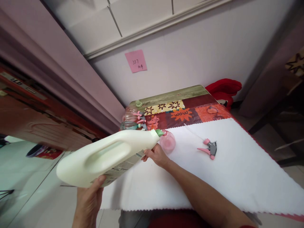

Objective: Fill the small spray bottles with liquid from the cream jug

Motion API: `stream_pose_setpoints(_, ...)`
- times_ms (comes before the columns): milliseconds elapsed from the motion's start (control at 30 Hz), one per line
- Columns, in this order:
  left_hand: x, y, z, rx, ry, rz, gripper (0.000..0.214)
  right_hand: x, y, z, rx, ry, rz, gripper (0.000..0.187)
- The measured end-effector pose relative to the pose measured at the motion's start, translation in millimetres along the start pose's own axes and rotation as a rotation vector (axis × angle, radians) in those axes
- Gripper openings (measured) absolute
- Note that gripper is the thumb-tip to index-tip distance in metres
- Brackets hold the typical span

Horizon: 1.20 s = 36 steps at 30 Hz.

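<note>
A large white detergent jug point(114, 155) with a green spout point(159, 132) is tilted sideways, its spout at the mouth of a pink clear spray bottle point(168, 142) that stands without its top on the white cloth. My left hand point(91, 193) grips the jug's base end from below. Near the neck, my right hand point(155, 155) grips the jug's underside with thumb and fingers. To the right lies a pink and grey spray trigger point(210, 148) with its thin tube. Whether liquid is flowing cannot be made out.
More spray bottles point(130, 125) with triggers lie at the table's left edge, a light green cap point(138, 103) behind them. White cloth point(213, 183) covers the table's near part, a patterned cover point(201, 98) the back. A pink note point(136, 61) is on the wall; red fabric point(223, 90) sits beyond.
</note>
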<state>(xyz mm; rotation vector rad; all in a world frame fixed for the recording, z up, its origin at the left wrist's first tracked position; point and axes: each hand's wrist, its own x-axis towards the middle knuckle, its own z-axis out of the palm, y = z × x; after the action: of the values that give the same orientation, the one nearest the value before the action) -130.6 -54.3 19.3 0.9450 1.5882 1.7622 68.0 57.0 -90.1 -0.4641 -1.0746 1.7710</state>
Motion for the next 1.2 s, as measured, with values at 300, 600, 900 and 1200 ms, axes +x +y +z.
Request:
stream_pose_setpoints(300,0.7,-1.6,0.2,-0.011,-0.016,0.009,0.077,-0.1,0.2,-0.1,-0.003,0.006,0.0,0.063)
stream_pose_setpoints(600,-1.5,2.1,1.3,0.011,0.008,-0.012,0.082,-0.4,0.6,-1.1,-0.013,-0.004,0.003,0.062)
stream_pose_setpoints(900,-0.6,2.5,4.5,0.018,0.019,-0.015,0.08,-0.2,-1.2,-0.6,-0.022,-0.002,0.004,0.063)
stream_pose_setpoints(1200,-0.8,1.6,0.9,0.015,0.018,-0.019,0.079,-0.4,-1.4,-0.7,-0.025,0.0,0.011,0.067)
